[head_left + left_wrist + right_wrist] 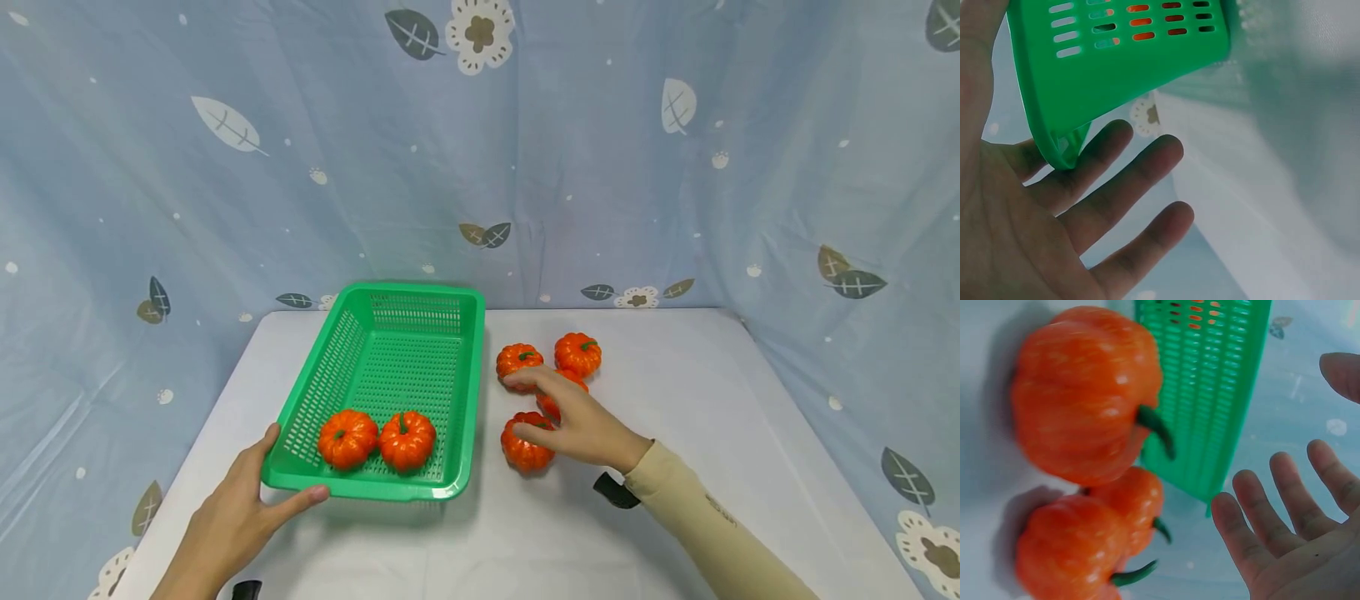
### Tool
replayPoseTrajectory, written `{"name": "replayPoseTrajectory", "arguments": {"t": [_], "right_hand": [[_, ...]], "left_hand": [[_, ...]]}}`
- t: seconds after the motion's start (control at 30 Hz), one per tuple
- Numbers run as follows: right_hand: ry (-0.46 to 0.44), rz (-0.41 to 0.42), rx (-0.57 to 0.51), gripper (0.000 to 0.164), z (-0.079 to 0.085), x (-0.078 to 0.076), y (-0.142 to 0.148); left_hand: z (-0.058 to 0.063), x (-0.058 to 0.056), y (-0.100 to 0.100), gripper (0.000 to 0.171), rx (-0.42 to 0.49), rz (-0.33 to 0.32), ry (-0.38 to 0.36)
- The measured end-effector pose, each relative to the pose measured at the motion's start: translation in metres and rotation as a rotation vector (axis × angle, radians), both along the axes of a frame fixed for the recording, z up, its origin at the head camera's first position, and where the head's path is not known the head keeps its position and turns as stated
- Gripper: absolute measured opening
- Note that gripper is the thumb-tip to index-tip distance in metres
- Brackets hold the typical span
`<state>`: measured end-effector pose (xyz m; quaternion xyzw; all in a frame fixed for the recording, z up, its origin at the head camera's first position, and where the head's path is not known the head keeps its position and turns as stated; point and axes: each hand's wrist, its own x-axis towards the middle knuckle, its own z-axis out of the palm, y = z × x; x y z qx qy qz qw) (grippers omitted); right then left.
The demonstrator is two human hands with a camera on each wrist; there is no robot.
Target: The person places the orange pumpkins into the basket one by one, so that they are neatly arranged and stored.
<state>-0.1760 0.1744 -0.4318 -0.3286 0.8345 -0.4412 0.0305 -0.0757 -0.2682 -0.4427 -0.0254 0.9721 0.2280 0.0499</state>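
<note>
My left hand (238, 508) rests at the near left corner of a green plastic basket (480, 367), thumb along the front and index finger by the left side. Its other fingers spread out straight past the rim in the left wrist view. Inside the basket, two orange toy pumpkins (348, 439) (407, 442) sit side by side at the front. My right hand (581, 421) hovers with extended fingers above several more pumpkins. The nearest pumpkin (525, 450) is partly under its thumb, and another pumpkin (551, 407) is mostly hidden. No pumpkin lies in its palm in the right wrist view.
A pumpkin (517, 358) lies by the basket's right side and another pumpkin (578, 354) farther right at the back. All stand on a white-covered table (697, 375). Behind it hangs a blue patterned curtain (420, 167).
</note>
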Motion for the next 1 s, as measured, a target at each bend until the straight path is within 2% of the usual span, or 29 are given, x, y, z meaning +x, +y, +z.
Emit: {"name": "replayPoseTrajectory", "arguments": {"t": [0.27,0.57,0.77,1.0], "right_hand": [[0.037,-0.013,0.065,0.062,-0.013,0.007,0.016],[-0.021,0.000,0.089,0.066,-0.030,0.014,0.021],[-0.012,-0.026,0.175,0.072,-0.040,0.016,0.021],[-0.015,-0.036,0.211,0.072,-0.044,0.016,0.018]], "left_hand": [[0.000,0.000,-0.001,0.123,-0.005,0.007,-0.017],[0.000,-0.001,0.000,0.122,0.006,-0.003,-0.009],[0.000,-0.001,-0.001,0.122,0.012,-0.006,-0.005],[-0.002,0.000,-0.001,0.121,0.017,-0.004,0.010]]}}
